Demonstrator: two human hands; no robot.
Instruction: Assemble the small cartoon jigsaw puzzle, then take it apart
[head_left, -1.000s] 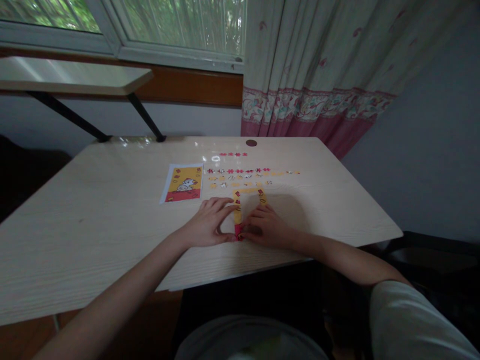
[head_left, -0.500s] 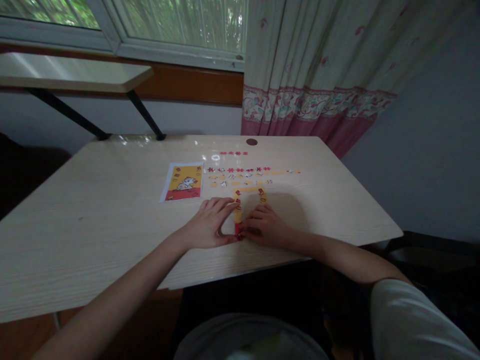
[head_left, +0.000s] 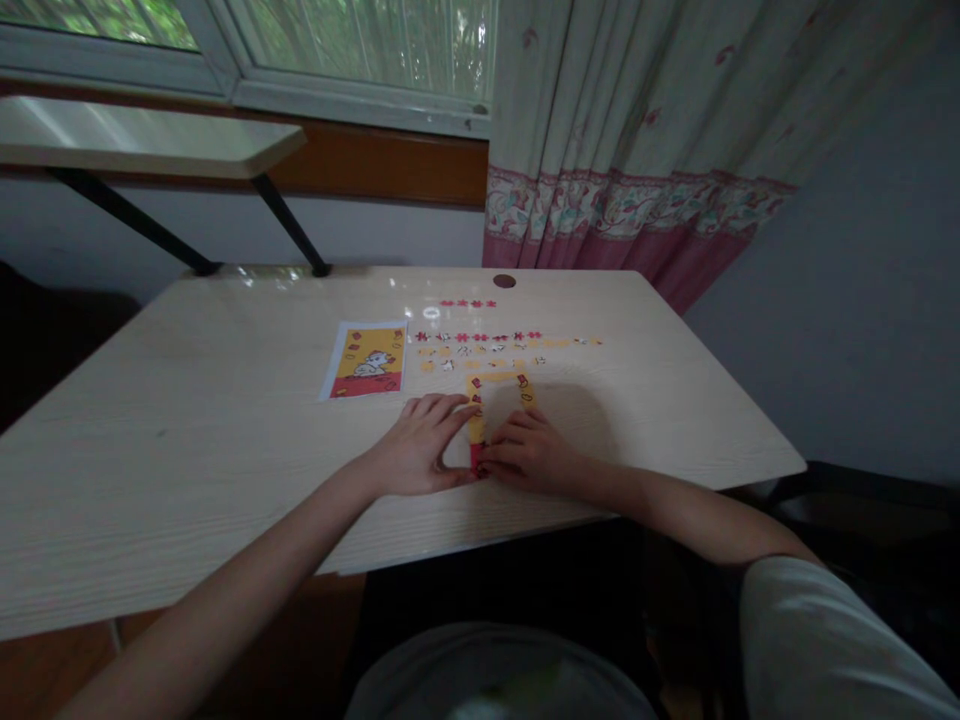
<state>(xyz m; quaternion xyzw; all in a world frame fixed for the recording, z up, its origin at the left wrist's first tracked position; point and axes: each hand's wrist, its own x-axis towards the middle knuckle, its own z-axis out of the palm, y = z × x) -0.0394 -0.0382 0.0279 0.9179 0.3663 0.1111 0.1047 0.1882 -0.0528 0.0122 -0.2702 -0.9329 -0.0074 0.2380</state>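
Note:
A partly joined jigsaw frame (head_left: 495, 382) of yellow and red pieces lies near the front middle of the pale wooden table (head_left: 187, 440). My left hand (head_left: 420, 448) rests on the table left of the frame's left strip, fingers curved, thumb and forefinger pinching at the strip's red lower end (head_left: 475, 455). From the right, my right hand (head_left: 529, 452) meets it, fingertips pressed on the same red piece. Loose red, yellow and white pieces (head_left: 495, 345) lie in rows behind the frame.
A reference picture card (head_left: 365, 359) with a white animal on yellow lies left of the pieces. A round cable hole (head_left: 504, 281) is at the table's back edge. A shelf (head_left: 142, 145), a window and a flowered curtain (head_left: 637, 140) stand behind.
Both hands have stayed at the red lower end of the strip. Only the camera has tilted slightly, shifting the scene up a little.

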